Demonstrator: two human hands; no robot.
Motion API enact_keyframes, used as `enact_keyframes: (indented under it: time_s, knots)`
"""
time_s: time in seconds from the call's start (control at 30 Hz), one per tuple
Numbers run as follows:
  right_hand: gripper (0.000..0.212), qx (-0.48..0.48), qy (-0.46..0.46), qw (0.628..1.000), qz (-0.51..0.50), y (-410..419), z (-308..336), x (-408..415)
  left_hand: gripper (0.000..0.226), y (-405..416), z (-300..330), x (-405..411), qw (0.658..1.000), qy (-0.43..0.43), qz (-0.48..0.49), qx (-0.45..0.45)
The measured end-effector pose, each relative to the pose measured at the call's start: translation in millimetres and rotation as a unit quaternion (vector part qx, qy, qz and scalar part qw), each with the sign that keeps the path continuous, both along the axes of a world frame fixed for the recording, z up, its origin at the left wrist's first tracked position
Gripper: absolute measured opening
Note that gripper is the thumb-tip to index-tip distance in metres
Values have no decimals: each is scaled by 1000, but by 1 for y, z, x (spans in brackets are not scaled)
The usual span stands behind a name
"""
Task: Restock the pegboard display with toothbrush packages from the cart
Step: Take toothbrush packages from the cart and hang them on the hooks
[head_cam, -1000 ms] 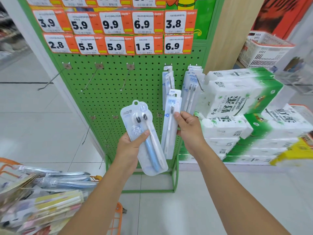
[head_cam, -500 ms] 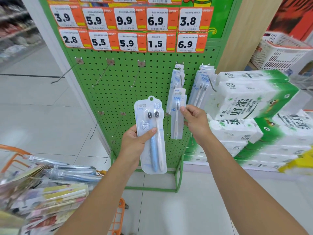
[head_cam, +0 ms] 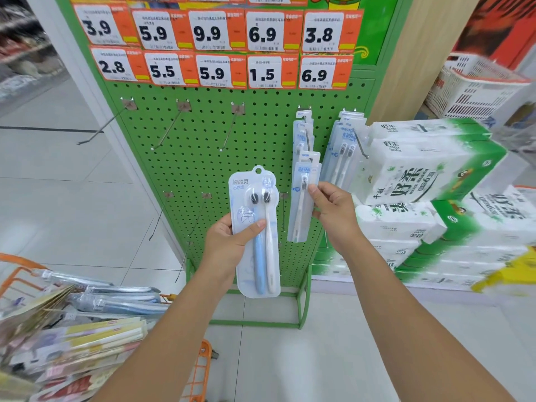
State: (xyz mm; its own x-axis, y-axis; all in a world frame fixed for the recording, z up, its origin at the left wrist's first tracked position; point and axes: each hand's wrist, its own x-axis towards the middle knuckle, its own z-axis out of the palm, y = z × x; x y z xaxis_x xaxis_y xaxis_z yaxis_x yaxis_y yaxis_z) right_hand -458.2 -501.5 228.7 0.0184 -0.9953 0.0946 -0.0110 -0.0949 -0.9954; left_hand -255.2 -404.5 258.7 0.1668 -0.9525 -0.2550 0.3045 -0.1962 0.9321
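Since a moment ago the single-brush package point(head_cam: 301, 198) has risen, its top now at the tip of the hook point(head_cam: 307, 137) at one o'clock on the green pegboard point(head_cam: 203, 158). At seven o'clock the orange cart point(head_cam: 200, 369) holds more packages point(head_cam: 95, 335); stacked tissue packs point(head_cam: 429, 169) sit at three o'clock. The left hand point(head_cam: 229, 245) grips a twin-brush package point(head_cam: 256, 233), thumb pressed across its front, while the right hand point(head_cam: 333, 210) pinches the single-brush package's edge between thumb and curled fingers.
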Motion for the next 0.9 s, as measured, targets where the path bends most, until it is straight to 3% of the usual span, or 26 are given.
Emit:
enact_keyframes:
  time_s: [0.13, 0.23, 0.47, 0.7, 0.8, 0.9]
  knots:
    - [45, -9, 13, 1000, -9, -4, 2, 1, 25, -4, 0, -4, 1000, 0, 1, 1]
    - [60, -15, 3, 1000, -12, -3, -3, 0, 28, -5, -2, -5, 1000, 0, -2, -2]
    - [35, -6, -13, 999, -37, 4, -5, -2, 23, -7, -5, -6, 1000, 0, -4, 1]
    - [57, 67, 45, 994, -76, -48, 12, 10, 27, -11, 2, -3, 1000, 4, -6, -11]
    - [44, 133, 39, 985, -102, -68, 24, 18, 26, -11, 3, 1, 1000, 5, -2, -9]
    - [57, 168, 36, 976, -135, -75, 27, 24, 26, -11, 0, 9, 1000, 5, 3, -6]
